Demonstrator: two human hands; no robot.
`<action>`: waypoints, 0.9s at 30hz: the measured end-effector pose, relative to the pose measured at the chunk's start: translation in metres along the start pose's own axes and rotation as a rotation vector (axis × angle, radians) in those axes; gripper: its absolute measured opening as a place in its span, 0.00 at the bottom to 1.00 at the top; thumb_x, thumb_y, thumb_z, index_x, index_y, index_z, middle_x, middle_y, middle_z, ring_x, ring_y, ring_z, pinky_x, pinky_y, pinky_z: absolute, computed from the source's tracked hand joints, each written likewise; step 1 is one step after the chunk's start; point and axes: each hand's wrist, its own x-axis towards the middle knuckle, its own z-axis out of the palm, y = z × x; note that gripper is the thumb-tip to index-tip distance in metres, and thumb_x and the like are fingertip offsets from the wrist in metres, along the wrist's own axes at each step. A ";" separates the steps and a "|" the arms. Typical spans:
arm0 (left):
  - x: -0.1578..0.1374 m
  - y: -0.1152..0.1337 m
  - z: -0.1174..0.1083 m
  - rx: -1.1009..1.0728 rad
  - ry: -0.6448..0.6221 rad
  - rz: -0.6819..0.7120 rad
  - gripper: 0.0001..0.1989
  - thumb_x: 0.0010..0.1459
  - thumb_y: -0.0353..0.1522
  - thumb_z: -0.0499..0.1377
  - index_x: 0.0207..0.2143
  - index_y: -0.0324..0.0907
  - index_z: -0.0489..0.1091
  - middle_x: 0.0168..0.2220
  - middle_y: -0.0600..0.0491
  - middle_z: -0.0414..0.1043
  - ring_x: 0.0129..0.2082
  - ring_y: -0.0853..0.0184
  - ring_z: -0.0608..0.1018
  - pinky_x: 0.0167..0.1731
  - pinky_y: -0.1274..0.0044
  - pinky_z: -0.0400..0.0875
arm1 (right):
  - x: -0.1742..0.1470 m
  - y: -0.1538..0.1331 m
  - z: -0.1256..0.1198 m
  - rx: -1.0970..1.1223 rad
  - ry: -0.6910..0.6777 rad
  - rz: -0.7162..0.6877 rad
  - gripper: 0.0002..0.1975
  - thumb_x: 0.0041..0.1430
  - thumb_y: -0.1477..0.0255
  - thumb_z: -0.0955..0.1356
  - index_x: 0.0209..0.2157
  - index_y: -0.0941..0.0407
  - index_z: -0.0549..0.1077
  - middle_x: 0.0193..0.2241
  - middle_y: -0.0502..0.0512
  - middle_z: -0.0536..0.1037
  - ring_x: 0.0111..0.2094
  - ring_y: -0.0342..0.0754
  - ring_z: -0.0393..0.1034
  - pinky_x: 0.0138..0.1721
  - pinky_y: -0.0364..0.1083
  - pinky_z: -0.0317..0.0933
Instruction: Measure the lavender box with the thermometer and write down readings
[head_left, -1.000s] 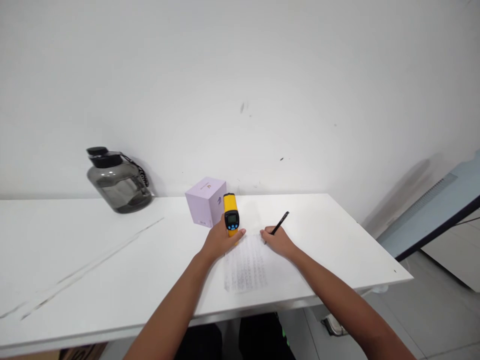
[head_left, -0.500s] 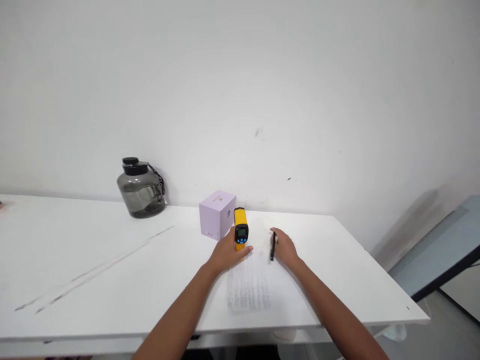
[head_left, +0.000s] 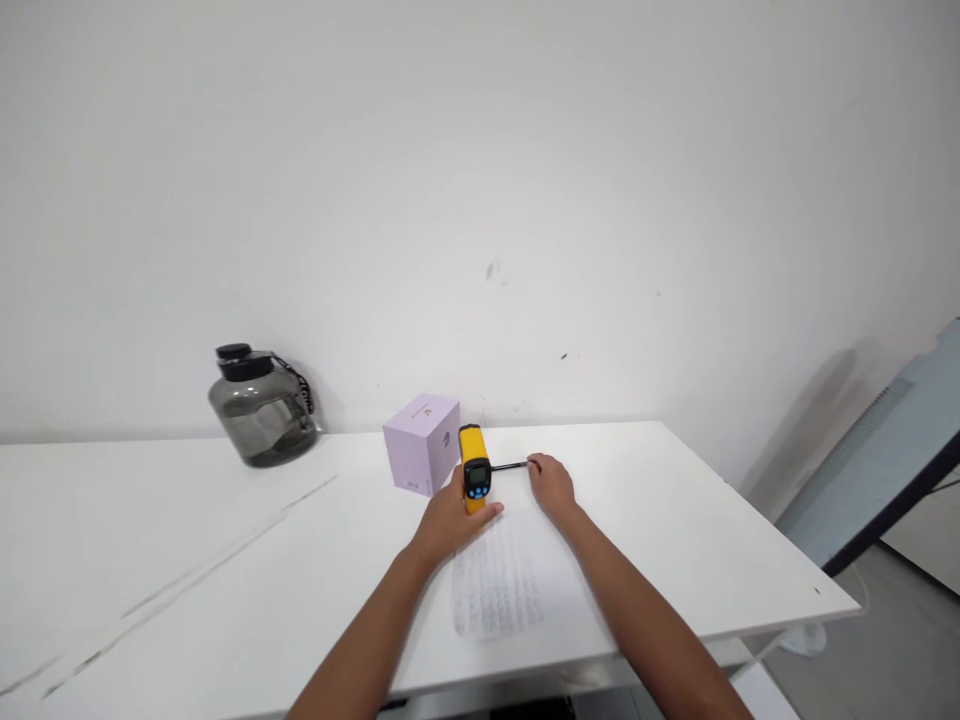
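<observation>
My left hand [head_left: 445, 518] is wrapped round the handle of a yellow and black infrared thermometer [head_left: 475, 462], held upright with its small screen and blue buttons facing me. To the right, my right hand [head_left: 553, 484] is closed on a thin black pen [head_left: 511, 466]. The pen lies level, its far end pointing left at the thermometer's side; whether they touch I cannot tell. Beneath and in front of the hands lies a sheet of paper [head_left: 496, 590] covered in rows of writing. A lilac box [head_left: 409, 458] stands just behind and left of my left hand.
A large grey see-through water jug [head_left: 262, 418] with a black lid stands at the back left by the wall. The white table [head_left: 225, 620] bears grey streaks. A light blue-grey panel [head_left: 862, 470] leans beyond the table's right edge.
The pen has turned from pointing towards me to pointing left at the thermometer. My right hand has shifted a little left. My view has tilted slightly; the left hand keeps its hold.
</observation>
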 end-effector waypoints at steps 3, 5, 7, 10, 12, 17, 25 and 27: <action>0.000 -0.002 0.002 -0.016 0.003 -0.001 0.29 0.52 0.49 0.64 0.50 0.45 0.62 0.39 0.51 0.77 0.38 0.56 0.79 0.38 0.68 0.70 | -0.011 -0.011 0.001 0.116 -0.014 -0.091 0.17 0.63 0.71 0.64 0.52 0.55 0.77 0.42 0.59 0.79 0.43 0.53 0.73 0.50 0.51 0.64; 0.000 -0.001 0.003 -0.036 0.007 0.016 0.29 0.52 0.47 0.64 0.52 0.45 0.62 0.41 0.50 0.77 0.41 0.55 0.79 0.40 0.67 0.71 | -0.024 -0.023 0.001 0.319 -0.092 -0.199 0.26 0.60 0.67 0.68 0.61 0.55 0.69 0.45 0.58 0.77 0.43 0.52 0.72 0.48 0.50 0.66; -0.001 0.002 0.003 -0.054 0.006 0.053 0.30 0.52 0.43 0.64 0.54 0.45 0.60 0.44 0.49 0.77 0.43 0.55 0.79 0.41 0.67 0.72 | -0.039 -0.036 0.001 0.532 -0.268 -0.233 0.39 0.52 0.65 0.74 0.65 0.51 0.63 0.54 0.59 0.73 0.47 0.52 0.71 0.47 0.50 0.67; -0.003 0.009 0.003 -0.007 -0.026 0.099 0.27 0.54 0.39 0.62 0.55 0.45 0.60 0.44 0.48 0.76 0.40 0.56 0.80 0.36 0.69 0.72 | -0.060 -0.052 0.004 0.651 -0.545 -0.166 0.43 0.47 0.65 0.78 0.63 0.51 0.63 0.53 0.58 0.74 0.48 0.52 0.72 0.51 0.53 0.66; -0.003 0.011 0.003 0.059 -0.043 0.153 0.22 0.55 0.38 0.60 0.52 0.44 0.62 0.42 0.47 0.76 0.37 0.57 0.79 0.33 0.69 0.71 | -0.068 -0.057 0.008 0.696 -0.532 -0.133 0.35 0.50 0.63 0.77 0.59 0.53 0.67 0.50 0.57 0.77 0.48 0.54 0.72 0.53 0.54 0.65; 0.002 -0.006 0.000 0.302 0.115 0.453 0.36 0.49 0.44 0.65 0.58 0.41 0.62 0.54 0.37 0.70 0.56 0.44 0.72 0.56 0.55 0.66 | -0.068 -0.057 0.018 0.776 -0.287 -0.149 0.24 0.58 0.57 0.71 0.51 0.55 0.72 0.46 0.59 0.78 0.48 0.56 0.72 0.52 0.55 0.66; 0.016 -0.036 -0.012 0.342 0.791 0.278 0.39 0.60 0.48 0.57 0.66 0.39 0.48 0.66 0.30 0.52 0.70 0.46 0.55 0.66 0.53 0.52 | -0.065 -0.065 0.001 0.744 0.011 0.044 0.19 0.56 0.52 0.69 0.40 0.53 0.71 0.29 0.52 0.73 0.32 0.51 0.68 0.37 0.49 0.65; 0.022 -0.040 -0.015 0.263 0.888 0.108 0.47 0.57 0.50 0.60 0.68 0.37 0.42 0.68 0.29 0.48 0.71 0.45 0.52 0.66 0.51 0.51 | -0.064 -0.065 -0.001 0.745 0.022 0.061 0.19 0.56 0.53 0.69 0.40 0.53 0.70 0.29 0.51 0.72 0.30 0.49 0.67 0.35 0.48 0.64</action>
